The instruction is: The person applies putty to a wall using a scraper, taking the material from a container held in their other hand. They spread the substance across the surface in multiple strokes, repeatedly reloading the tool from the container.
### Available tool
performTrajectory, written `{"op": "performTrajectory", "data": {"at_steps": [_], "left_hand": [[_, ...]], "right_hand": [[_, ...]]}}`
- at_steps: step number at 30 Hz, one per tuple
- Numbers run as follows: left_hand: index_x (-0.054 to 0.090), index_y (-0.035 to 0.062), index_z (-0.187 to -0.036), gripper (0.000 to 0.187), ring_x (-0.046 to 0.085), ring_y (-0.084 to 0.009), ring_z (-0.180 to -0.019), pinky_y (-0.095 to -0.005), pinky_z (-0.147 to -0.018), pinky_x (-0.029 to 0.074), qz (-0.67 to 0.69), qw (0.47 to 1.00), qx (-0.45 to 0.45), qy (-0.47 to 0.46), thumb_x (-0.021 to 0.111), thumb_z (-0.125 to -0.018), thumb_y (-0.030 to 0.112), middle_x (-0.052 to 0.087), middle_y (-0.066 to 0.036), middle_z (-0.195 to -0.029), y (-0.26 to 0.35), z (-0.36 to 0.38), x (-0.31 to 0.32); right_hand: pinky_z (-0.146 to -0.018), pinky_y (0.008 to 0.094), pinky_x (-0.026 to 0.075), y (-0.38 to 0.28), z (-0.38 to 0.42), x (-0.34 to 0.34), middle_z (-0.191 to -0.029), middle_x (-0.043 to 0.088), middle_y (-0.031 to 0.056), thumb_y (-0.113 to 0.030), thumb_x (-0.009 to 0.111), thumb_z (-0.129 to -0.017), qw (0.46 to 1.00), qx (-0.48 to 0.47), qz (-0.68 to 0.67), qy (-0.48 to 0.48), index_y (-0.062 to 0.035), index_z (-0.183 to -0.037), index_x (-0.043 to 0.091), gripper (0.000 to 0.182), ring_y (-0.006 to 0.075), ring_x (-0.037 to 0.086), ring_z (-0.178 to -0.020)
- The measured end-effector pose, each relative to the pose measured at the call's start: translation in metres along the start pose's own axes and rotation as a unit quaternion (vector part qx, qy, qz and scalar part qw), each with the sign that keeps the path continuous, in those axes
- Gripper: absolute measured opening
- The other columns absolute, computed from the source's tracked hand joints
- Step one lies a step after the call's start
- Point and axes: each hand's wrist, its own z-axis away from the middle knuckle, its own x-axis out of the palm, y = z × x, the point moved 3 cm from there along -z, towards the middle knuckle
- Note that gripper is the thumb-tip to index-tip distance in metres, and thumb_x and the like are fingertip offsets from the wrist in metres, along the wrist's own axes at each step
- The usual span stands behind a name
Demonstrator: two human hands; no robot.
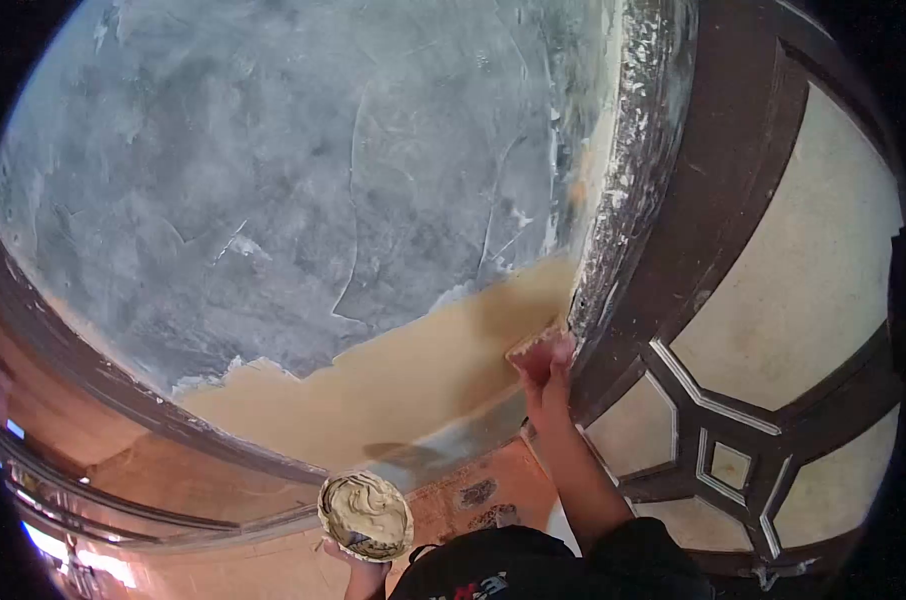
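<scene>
Now our right hand (552,374) grips a flat, reddish spreader (533,352) against the wall (263,170), low down by its right edge. Our left hand (363,569) holds a bowl (377,555) of tan paste (369,508) in front of the wall.

The right hand (553,372) could pass leftward across the wall (263,180), but the speckled frame (633,150) blocks it rightward.

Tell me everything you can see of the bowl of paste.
The bowl is round and open, its pale rim smeared. Thick, cream-coloured paste lies swirled inside, with darker patches toward the near side. The left hand holds it from below, its opening facing the camera. Its material is unclear.
</scene>
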Motion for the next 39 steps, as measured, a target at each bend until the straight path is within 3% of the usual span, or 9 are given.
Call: {"op": "performTrajectory", "data": {"at_steps": [3, 6, 10, 12, 13, 15, 18, 28, 39], "left_hand": [[0.036, 0.0169, -0.144, 0.092, 0.041, -0.0332, -0.130, -0.0508, -0.108, 0.034, 0.033, 0.999, -0.011, 0.038, 0.026, -0.077, 0.080, 0.040, -0.008, -0.145, -0.004, 0.000, -0.006], [0.035, 0.0163, -0.144, 0.094, 0.041, -0.0330, -0.131, -0.0507, -0.109, 0.033, 0.035, 0.998, -0.035, 0.046, 0.026, -0.076, 0.081, 0.039, -0.008, -0.146, 0.001, 0.000, -0.009], [0.032, 0.0143, -0.146, 0.101, 0.037, -0.0343, -0.133, -0.0535, -0.110, 0.032, 0.099, 0.995, 0.004, -0.003, 0.041, -0.072, 0.082, 0.036, -0.012, -0.147, 0.011, -0.016, 0.008], [0.032, 0.0139, -0.146, 0.103, 0.036, -0.0354, -0.134, -0.0541, -0.110, 0.032, 0.099, 0.992, 0.024, -0.080, 0.045, -0.070, 0.082, 0.035, -0.013, -0.148, 0.019, -0.022, 0.021], [0.031, 0.0133, -0.146, 0.106, 0.036, -0.0355, -0.134, -0.0538, -0.110, 0.032, 0.100, 0.993, 0.017, -0.065, 0.045, -0.068, 0.084, 0.035, -0.013, -0.148, 0.024, -0.023, 0.030], [0.031, 0.0135, -0.146, 0.105, 0.036, -0.0349, -0.134, -0.0532, -0.110, 0.032, 0.118, 0.988, 0.043, -0.094, 0.049, -0.069, 0.082, 0.035, -0.013, -0.148, 0.029, -0.025, 0.032], [0.031, 0.0136, -0.146, 0.105, 0.036, -0.0349, -0.134, -0.0531, -0.110, 0.032, 0.106, 0.991, 0.042, -0.073, 0.049, -0.069, 0.082, 0.035, -0.013, -0.148, 0.028, -0.022, 0.033], [0.030, 0.0136, -0.146, 0.104, 0.036, -0.0347, -0.134, -0.0528, -0.110, 0.031, 0.070, 0.997, 0.010, -0.009, 0.050, -0.069, 0.081, 0.035, -0.013, -0.148, 0.036, -0.026, 0.029], [0.029, 0.0137, -0.147, 0.104, 0.036, -0.0345, -0.134, -0.0525, -0.111, 0.031, 0.024, 0.998, -0.057, 0.031, 0.052, -0.069, 0.080, 0.035, -0.012, -0.148, 0.041, -0.037, 0.035]], "right_hand": [[-0.066, 0.0336, 0.058, 0.015, 0.023, -0.013, -0.130, 0.046, 0.0061, -0.028, 0.042, -0.102, 0.998, 0.025, 0.038, 0.042, -0.0239, -0.139, 0.034, 0.039, 0.0213, 0.056, -0.107], [-0.066, 0.0323, 0.059, -0.012, 0.068, 0.031, -0.116, 0.057, 0.0085, -0.027, 0.045, -0.100, 0.988, -0.071, 0.129, -0.042, -0.0123, -0.129, 0.042, 0.033, 0.0216, 0.062, -0.099], [-0.071, 0.0344, 0.058, -0.020, 0.099, 0.081, -0.112, 0.060, 0.0121, -0.024, 0.049, -0.099, 0.886, -0.160, 0.326, -0.289, -0.0085, -0.118, 0.047, 0.024, 0.0215, 0.064, -0.092], [-0.080, 0.0406, 0.054, -0.009, 0.119, 0.099, -0.110, 0.062, 0.0124, -0.018, 0.058, -0.094, 0.746, -0.232, 0.436, -0.446, -0.0060, -0.106, 0.055, 0.018, 0.0263, 0.065, -0.093], [-0.080, 0.0406, 0.054, -0.008, 0.130, 0.110, -0.110, 0.062, 0.0124, -0.018, 0.058, -0.094, 0.744, -0.229, 0.435, -0.453, -0.0060, -0.106, 0.055, 0.018, 0.0263, 0.065, -0.093], [-0.086, 0.0422, 0.050, -0.007, 0.172, 0.151, -0.110, 0.063, 0.0147, -0.010, 0.063, -0.087, 0.572, -0.327, 0.506, -0.557, -0.0052, -0.101, 0.061, 0.015, 0.0330, 0.063, -0.097], [-0.094, 0.0446, 0.046, 0.006, 0.192, 0.163, -0.112, 0.063, 0.0125, -0.004, 0.066, -0.077, 0.518, -0.326, 0.530, -0.588, -0.0070, -0.105, 0.064, 0.028, 0.0341, 0.060, -0.106], [-0.098, 0.0444, 0.045, 0.022, 0.212, 0.176, -0.117, 0.061, 0.0110, -0.001, 0.066, -0.073, 0.472, -0.340, 0.554, -0.596, -0.0093, -0.108, 0.066, 0.036, 0.0338, 0.055, -0.112], [-0.097, 0.0438, 0.045, 0.052, 0.234, 0.166, -0.115, 0.061, 0.0103, -0.004, 0.070, -0.075, 0.533, -0.383, 0.514, -0.552, -0.0114, -0.110, 0.067, 0.036, 0.0315, 0.056, -0.110]]}}
